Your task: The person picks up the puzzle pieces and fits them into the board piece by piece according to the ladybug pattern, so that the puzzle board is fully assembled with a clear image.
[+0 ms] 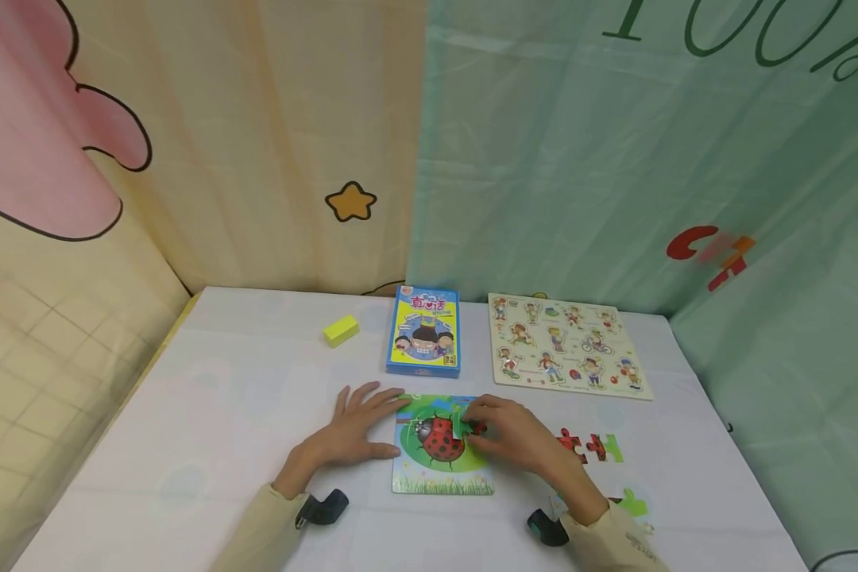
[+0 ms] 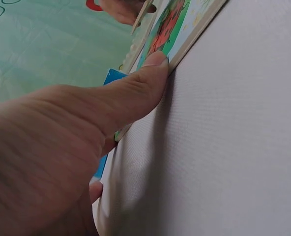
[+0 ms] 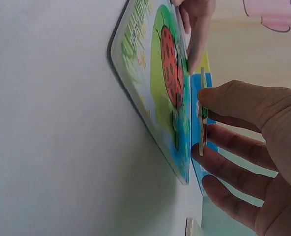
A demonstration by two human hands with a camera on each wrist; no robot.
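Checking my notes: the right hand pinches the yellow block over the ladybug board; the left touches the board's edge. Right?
Not quite: the head view shows the right hand pinching a puzzle piece over the ladybug board; the yellow block lies on the table. The left hand does touch the board's edge.

You face a beige cloth with an orange star and a green cloth behind your white surface.

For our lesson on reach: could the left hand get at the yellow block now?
Probably yes. Only bare table shows between the left hand and the block; the hand merely touches the edge of the puzzle.
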